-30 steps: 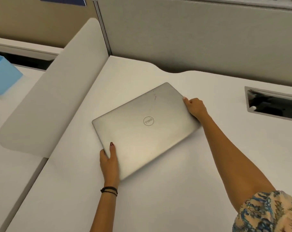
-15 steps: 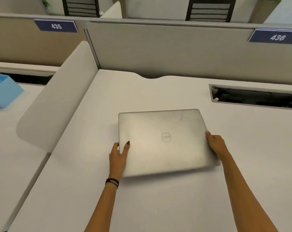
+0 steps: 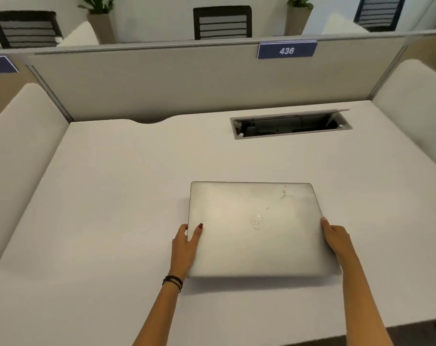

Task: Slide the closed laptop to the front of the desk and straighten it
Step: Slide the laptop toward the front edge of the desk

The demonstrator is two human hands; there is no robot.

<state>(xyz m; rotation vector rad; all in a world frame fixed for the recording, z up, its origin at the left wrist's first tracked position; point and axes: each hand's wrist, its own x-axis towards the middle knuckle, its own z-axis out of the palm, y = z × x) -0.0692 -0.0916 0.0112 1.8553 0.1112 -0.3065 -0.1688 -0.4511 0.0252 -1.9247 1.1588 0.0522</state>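
One closed silver laptop lies flat on the white bench, in the lower centre of the frame, its far edge roughly parallel to the grey partition behind. Two hands hold it, one at each side. The left hand clasps the left edge near the front corner, thumb on the lid and fingers tucked at the side; the right hand wraps the right edge, fingers curled against it, though whether any reach underneath cannot be told. The laptop appears nearly square already, with bare bench between its near edge and the bench front at the bottom of the frame. To finish the step well, both hands should probably pull evenly, keeping the base flat on the surface so it slides without tipping, then check the near edge against the bench front before letting go; uneven pull would likely skew it. Count: one laptop, two hands, one open cable tray at upper right, one legible number plate, three chairs beyond the partition, two planters.
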